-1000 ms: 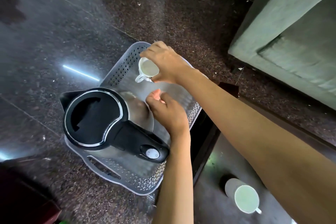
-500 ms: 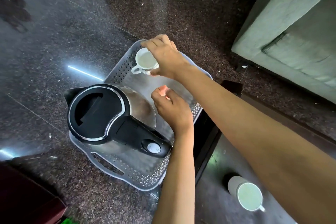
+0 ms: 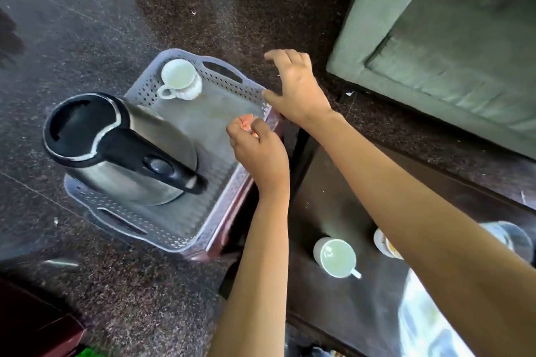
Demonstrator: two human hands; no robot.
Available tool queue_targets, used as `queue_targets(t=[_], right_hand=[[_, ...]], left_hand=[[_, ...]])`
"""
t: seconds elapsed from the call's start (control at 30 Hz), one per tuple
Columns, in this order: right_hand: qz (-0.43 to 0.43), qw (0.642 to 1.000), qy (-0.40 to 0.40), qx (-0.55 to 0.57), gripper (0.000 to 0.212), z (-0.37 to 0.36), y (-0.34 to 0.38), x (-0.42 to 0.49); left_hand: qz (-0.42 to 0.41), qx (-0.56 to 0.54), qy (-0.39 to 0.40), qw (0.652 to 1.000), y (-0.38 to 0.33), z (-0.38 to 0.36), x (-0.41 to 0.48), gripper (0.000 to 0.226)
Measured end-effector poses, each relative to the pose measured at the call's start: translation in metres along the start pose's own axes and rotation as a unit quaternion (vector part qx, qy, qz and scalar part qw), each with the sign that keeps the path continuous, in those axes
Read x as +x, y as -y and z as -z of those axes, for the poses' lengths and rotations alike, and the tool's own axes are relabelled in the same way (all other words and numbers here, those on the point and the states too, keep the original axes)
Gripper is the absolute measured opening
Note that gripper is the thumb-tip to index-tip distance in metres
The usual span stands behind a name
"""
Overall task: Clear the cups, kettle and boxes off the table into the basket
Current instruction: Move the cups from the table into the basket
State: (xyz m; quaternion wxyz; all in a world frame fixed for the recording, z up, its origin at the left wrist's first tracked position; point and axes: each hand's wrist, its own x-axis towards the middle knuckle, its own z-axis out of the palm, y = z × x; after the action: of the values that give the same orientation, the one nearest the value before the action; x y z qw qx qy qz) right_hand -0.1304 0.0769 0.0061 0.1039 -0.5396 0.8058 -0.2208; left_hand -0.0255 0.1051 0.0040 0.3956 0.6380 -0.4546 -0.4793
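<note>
A grey perforated basket (image 3: 144,89) sits on the dark floor beside the table. Inside it stand a steel kettle (image 3: 124,153) with a black lid and handle, and a white cup (image 3: 180,79) upright in the far corner. My right hand (image 3: 295,90) hovers over the basket's far right rim, fingers spread and holding nothing, well apart from that cup. With its fingers curled closed, my left hand (image 3: 259,153) is above the basket's right edge; I see nothing in it. A second white cup (image 3: 336,256) stands on the dark table (image 3: 327,188).
A grey-green sofa (image 3: 449,38) fills the upper right. On the table, my right arm partly hides a small pale container (image 3: 384,242) and a blurred shiny object (image 3: 513,236). A bright reflection lies on the tabletop's near right. Dark speckled floor surrounds the basket.
My right hand set the white cup down in the basket's far corner, let go and drew back to the right with open fingers. My view shifted right, showing more of the table.
</note>
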Motion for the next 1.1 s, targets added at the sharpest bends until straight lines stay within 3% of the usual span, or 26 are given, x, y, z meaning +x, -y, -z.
queue_targets(t=[0.27, 0.47, 0.7, 1.1], right_hand=[[-0.106, 0.993, 0.043, 0.003, 0.056, 0.029, -0.074, -0.122], [-0.248, 0.958, 0.143, -0.02, 0.082, 0.028, -0.126, -0.221], [-0.29, 0.93, 0.218, -0.06, 0.102, 0.018, -0.151, -0.297], [-0.289, 0.947, 0.137, 0.015, 0.072, -0.004, -0.165, -0.325]], left_hand=[[-0.03, 0.031, 0.081, 0.996, 0.039, -0.006, -0.093, 0.018], [-0.02, 0.068, 0.142, 0.987, 0.081, -0.012, -0.159, 0.017], [0.002, 0.166, 0.19, 0.968, 0.119, -0.015, -0.208, 0.015], [-0.001, 0.184, 0.195, 0.963, 0.131, -0.016, -0.212, 0.018]])
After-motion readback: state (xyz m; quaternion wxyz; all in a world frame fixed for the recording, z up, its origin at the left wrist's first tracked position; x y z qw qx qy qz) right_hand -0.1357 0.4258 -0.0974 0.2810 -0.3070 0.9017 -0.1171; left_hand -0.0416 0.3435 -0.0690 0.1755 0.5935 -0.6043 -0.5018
